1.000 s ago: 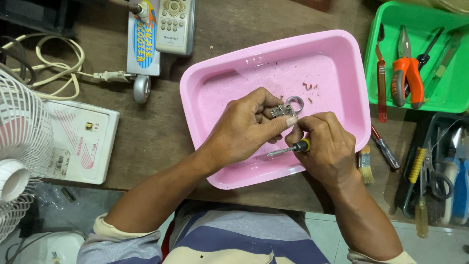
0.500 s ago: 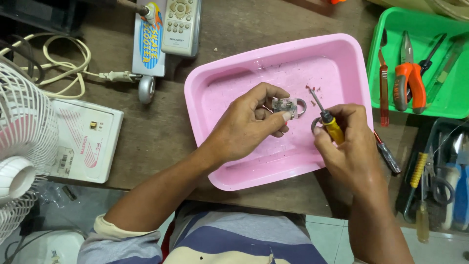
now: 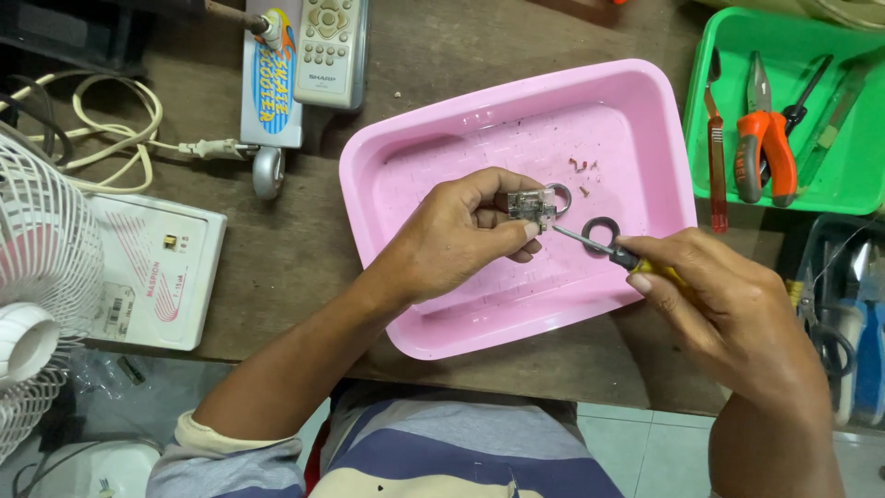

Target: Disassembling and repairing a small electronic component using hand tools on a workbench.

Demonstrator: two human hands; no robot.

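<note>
Two hands work over the pink tray (image 3: 396, 175), which serves as the landmark. Left hand (image 3: 452, 242) pinches a small clear part (image 3: 531, 207) between thumb and fingertips, above the tray's middle. Right hand (image 3: 728, 304), over the tray's near right corner, closes around the yellow handle of a small screwdriver (image 3: 599, 247); its tip touches the part's lower right edge. Dark ring (image 3: 600, 232) and metal ring (image 3: 559, 197) lie on the tray floor just beside the part. Green tray (image 3: 867, 189) with orange pliers (image 3: 763, 138) sits right of the pink tray; remote control (image 3: 330, 46) lies beyond its far left corner. To do this well, judging by the pose: keep the left pinch firm, hold the shaft in line with the fastener, use light pressure and small turns, and stay over the tray so loose bits drop inside.
</note>
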